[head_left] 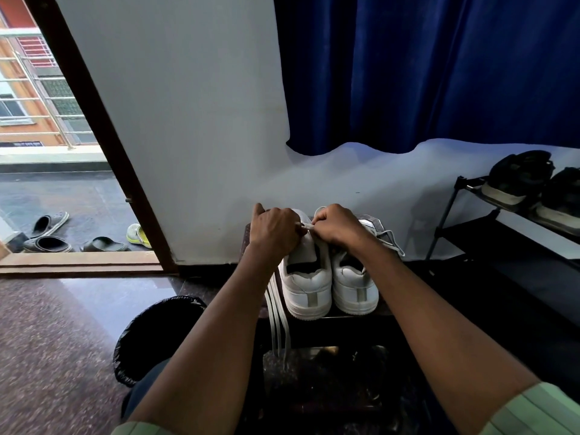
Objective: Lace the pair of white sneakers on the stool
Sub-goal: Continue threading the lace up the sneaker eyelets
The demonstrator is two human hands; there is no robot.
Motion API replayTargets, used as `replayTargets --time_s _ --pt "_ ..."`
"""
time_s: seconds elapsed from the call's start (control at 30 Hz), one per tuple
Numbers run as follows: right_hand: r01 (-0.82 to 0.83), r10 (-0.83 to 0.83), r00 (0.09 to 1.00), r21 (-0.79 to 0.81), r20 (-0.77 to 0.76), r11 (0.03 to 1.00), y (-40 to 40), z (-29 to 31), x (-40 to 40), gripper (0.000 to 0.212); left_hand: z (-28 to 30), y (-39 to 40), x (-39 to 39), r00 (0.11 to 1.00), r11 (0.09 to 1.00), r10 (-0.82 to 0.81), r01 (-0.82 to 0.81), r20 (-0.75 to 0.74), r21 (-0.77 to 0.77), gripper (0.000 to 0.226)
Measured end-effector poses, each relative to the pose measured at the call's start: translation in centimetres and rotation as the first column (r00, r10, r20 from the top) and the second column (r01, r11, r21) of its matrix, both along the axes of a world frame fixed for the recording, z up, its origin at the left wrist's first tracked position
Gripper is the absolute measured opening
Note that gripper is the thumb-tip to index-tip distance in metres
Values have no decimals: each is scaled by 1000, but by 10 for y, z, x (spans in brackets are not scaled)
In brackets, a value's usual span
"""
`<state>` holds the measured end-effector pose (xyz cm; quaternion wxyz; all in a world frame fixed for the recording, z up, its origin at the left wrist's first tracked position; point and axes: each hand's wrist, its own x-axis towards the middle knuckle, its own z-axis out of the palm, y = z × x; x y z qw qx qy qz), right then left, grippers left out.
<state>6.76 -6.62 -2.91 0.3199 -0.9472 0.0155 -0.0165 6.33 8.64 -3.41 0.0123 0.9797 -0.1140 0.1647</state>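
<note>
Two white sneakers, heels toward the camera, side by side on a dark stool (381, 226). Left sneaker (306, 287): both hands at its front; left hand (276, 229) and right hand (337, 226) pinch its lace (277, 312), ends dangling off the stool's left edge. Right sneaker (354, 288) laced.

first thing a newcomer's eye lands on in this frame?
Probably the two hands, left hand and right hand, meeting at centre over the left white sneaker, pinching a lace between them. Its twin, the right white sneaker, stands alongside on the stool. Above right, the deep blue curtain dominates the wall.
</note>
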Motion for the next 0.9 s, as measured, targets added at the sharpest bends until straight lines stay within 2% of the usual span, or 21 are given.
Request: replayTargets --time_s 0.03,0.07,0.1,0.13,0.17,0.2,0.23,0.27,0.3,0.33,0.4,0.43,0.47,0.57,0.6,0.63,0.7,0.8,0.9 --pt "-2 2 1000 0 0 1000 0 0 0 20 -1 1 1 1000 999 13 -13 -2 -37 22" --pt "-5 5 1000 0 -2 1000 0 0 0 21 0 1 0 1000 990 3 -2 10 -140 21" --pt "-10 10 1000 -1 -3 1000 -1 1 0 22 -2 -2 0 999 957 -27 37 37 -289 19" --pt "-14 14 1000 -4 -4 1000 -1 1 0 23 -2 -4 -1 998 874 -48 67 52 -481 18" --pt "-15 15 1000 -7 -5 1000 -1 2 0 24 2 -6 0 996 719 -78 87 45 -689 22" --pt "-17 17 1000 -10 -7 1000 -1 3 -1 25 7 -7 1 988 463 -144 112 50 -879 29" --pt "-21 21 1000 -12 -10 1000 -1 3 -1 25 9 -6 4 979 183 -193 105 69 -978 33" --pt "-26 26 1000 -15 -16 1000 -1 3 -1 26 11 -5 7 978 18 -203 62 57 -998 34" --pt "-31 31 999 -20 -20 999 -1 3 -1 27 10 -2 11 981 5 -191 47 46 -999 33" --pt "-33 32 999 -23 -22 999 -1 3 -1 28 9 1 15 984 104 -177 42 23 -994 30" --pt "-30 30 999 -23 -21 999 0 3 -1 27 2 2 18 991 418 -123 12 -44 -908 28" --pt "-27 27 999 -23 -19 999 0 3 -1 26 -5 1 20 996 511 -70 -17 -61 -860 30" --pt "-23 23 1000 -22 -9 1000 0 2 -1 25 -8 1 18 996 519 -30 -57 -84 -853 29" --pt "10 -10 997 0 76 1000 -2 2 -1 22 -11 2 21 967 281 61 -253 -246 -926 36" --pt "5 -5 993 -4 122 1000 -4 3 -2 21 -10 4 22 939 269 96 -345 -331 -899 44" --pt "-21 23 987 -15 160 1000 -5 4 -2 25 -9 6 22 898 316 149 -441 -415 -840 56" --pt "-117 125 977 -57 171 991 -9 9 -3 39 -9 10 19 830 481 240 -552 -504 -681 78" --pt "-205 217 967 -105 129 973 -14 12 3 42 -6 8 12 848 659 122 -457 -516 -597 91" --pt "-236 256 960 -164 113 958 -18 9 11 41 -5 7 11 855 738 84 -398 -512 -544 93"
